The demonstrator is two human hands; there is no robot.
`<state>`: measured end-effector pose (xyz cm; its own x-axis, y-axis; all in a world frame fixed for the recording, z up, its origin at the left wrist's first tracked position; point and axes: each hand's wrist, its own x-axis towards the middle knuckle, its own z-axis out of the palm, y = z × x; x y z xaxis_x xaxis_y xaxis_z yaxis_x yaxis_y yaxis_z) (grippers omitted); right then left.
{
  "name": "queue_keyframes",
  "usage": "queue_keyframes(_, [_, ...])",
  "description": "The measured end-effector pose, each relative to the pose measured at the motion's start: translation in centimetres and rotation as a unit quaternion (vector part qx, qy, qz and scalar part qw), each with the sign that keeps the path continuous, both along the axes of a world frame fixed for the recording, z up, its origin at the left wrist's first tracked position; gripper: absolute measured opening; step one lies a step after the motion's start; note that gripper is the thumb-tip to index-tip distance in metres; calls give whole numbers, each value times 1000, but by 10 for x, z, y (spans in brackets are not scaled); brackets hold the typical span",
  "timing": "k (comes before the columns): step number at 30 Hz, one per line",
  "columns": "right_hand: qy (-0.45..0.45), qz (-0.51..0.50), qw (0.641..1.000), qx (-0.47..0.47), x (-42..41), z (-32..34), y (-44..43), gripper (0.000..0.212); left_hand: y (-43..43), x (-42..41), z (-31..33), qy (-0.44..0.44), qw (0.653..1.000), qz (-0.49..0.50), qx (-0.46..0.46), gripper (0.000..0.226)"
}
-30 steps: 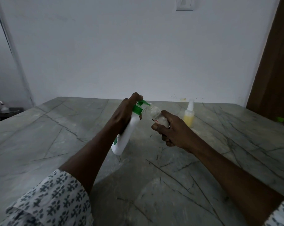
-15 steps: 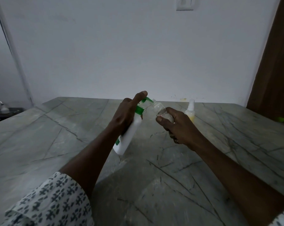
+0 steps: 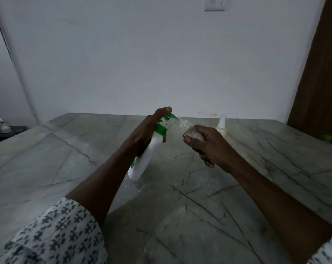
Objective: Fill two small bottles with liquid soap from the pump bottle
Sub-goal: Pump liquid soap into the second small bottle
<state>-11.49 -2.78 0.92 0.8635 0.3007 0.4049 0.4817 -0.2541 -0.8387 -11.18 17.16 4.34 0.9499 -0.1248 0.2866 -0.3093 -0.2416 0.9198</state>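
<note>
Likely the second fill, under way at mid-frame.
The left hand (image 3: pixel 149 130) grips the tilted pump bottle (image 3: pixel 148 155), forefinger over its green head; the right hand (image 3: pixel 209 147) curls round a clear small bottle (image 3: pixel 186 128), mouth at the nozzle. Just right stands a yellow-filled bottle (image 3: pixel 221 128). Soap level is hard to read in the dimness. Next: press firmly, keeping the mouth aligned.

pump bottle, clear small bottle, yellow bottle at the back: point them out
pump bottle (image 3: pixel 142 164), head view, lower white body.
clear small bottle (image 3: pixel 186 127), head view, clear shoulder near its mouth.
yellow bottle (image 3: pixel 222 132), head view, yellow body under the white nozzle.
</note>
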Motion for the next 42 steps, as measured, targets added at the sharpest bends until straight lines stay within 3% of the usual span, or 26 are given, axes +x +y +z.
queue_keyframes(4, [-14,19,1000,-2,-1,-2,-1,10,2,4,-3,11,1000,15,-22,42])
queue_keyframes(11, [-34,4,999,-15,-1,-4,3,18,1,6,-3,2,998,3,-57,40])
queue_keyframes(17, [-36,-7,999,1,0,-2,1,14,1,7,-4,-8,1000,18,-9,73])
queue_keyframes(22, [-28,-21,999,-4,0,-3,1,17,-3,6,-5,-11,999,39,-20,49])
queue_keyframes(29, [-35,-15,999,-24,3,-7,3,16,-1,11,-9,-52,997,61,-12,44])
queue_keyframes(42, [-45,-33,998,-33,7,-9,-1,25,-1,16,-12,-44,996,76,-20,62])
